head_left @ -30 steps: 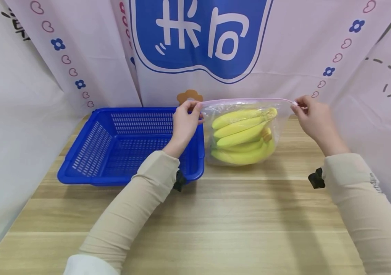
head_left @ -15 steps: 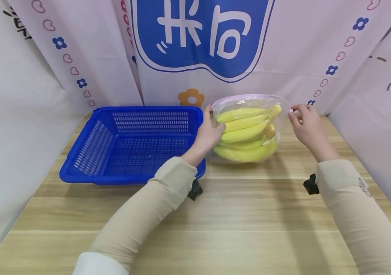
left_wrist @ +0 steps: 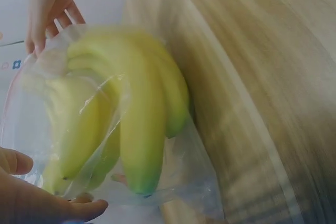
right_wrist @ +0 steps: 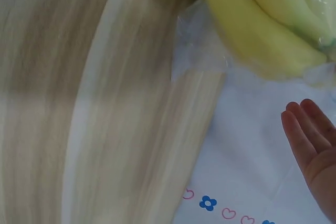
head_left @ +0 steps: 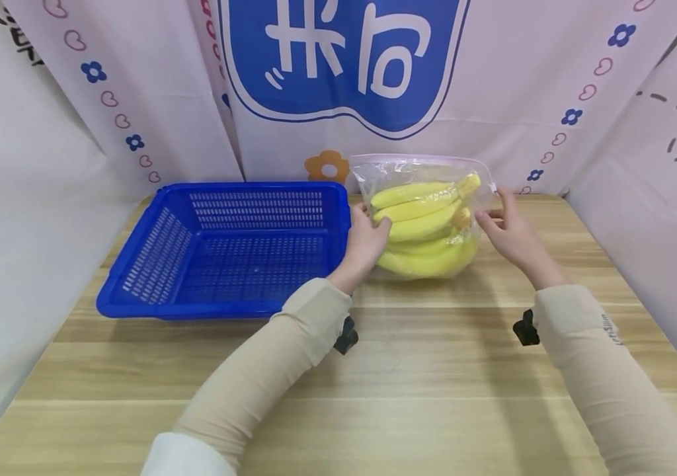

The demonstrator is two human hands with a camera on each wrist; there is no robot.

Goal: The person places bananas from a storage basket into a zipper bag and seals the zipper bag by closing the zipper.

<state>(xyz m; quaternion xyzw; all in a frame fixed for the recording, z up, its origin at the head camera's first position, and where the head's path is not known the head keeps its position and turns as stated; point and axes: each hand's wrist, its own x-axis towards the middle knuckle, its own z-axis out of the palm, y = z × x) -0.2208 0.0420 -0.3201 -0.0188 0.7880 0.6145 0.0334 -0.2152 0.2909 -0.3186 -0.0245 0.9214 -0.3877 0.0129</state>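
Observation:
A clear zip bag [head_left: 374, 173] with a pink strip along its top stands toward the back of the table. Yellow bananas [head_left: 424, 225] in bunches show through its plastic. My left hand [head_left: 365, 241] grips the bag's left side, thumb in front and fingers behind. In the left wrist view that hand [left_wrist: 44, 198] is at the lower left, around the bag's edge. By the bag's upper right corner, near the small white slider [head_left: 492, 188], is my right hand [head_left: 514, 231]. Its fingers [right_wrist: 304, 129] look extended in the right wrist view, beside the bag.
A blue plastic basket [head_left: 219, 308] with slotted walls stands just left of the bag. Wood-grain table [head_left: 410, 396] spreads out in front. A white printed cloth [head_left: 493, 86] hangs behind, with more white cloth on both sides.
My left hand has gone from the bag's top left corner down to its side. My right hand has moved left and slightly down from pinching the corner, and its fingers have loosened.

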